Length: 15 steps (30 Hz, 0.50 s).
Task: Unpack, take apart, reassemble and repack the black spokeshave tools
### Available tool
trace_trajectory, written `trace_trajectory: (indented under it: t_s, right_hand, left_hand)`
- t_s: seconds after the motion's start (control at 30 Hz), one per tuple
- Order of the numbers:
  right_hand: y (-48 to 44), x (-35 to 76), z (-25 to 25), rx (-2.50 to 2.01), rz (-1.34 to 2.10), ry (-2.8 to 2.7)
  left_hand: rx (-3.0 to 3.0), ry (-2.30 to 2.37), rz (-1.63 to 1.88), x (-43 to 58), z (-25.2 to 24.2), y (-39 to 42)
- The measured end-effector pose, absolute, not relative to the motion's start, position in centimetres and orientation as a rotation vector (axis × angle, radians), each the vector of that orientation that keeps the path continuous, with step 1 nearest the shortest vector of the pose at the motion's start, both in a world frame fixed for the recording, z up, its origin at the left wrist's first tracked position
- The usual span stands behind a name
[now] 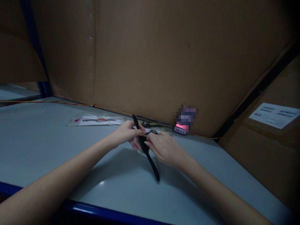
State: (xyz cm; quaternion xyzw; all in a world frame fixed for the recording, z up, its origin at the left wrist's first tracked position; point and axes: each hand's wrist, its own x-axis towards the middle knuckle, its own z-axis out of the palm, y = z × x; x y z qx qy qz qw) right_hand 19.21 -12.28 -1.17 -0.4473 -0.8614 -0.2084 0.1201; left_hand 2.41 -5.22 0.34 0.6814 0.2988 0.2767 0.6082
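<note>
A long black strap (152, 165), like a watch band, slants across the middle of the grey table (42, 143). My left hand (127, 134) pinches its upper part, with the top end sticking up above my fingers. My right hand (164, 147) is closed on the strap's middle from the right, where a small dark piece sits between my fingertips. The lower end of the strap hangs free toward the table's front.
A clear plastic packet (96, 120) with a printed card lies on the table to the left. A phone (181, 128) with a lit screen leans against the cardboard wall (164, 56) behind. A cardboard box with a white label (274, 115) stands at right. A blue edge (98, 211) borders the table's front.
</note>
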Motion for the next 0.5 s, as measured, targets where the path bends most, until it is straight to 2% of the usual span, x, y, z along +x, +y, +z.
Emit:
trace_trajectory:
  t_s: [0.37,0.5]
  right_hand:
    - [-13.3,19.2,-2.2,-1.252,-0.465,-2.57]
    - [-13.5,18.9,-1.7,-1.094,-0.485,-2.718]
  left_hand:
    - [1.558,0.672,0.48,2.8,-0.5,-5.0]
    - [1.602,0.682,0.382,2.9,-0.8,-5.0]
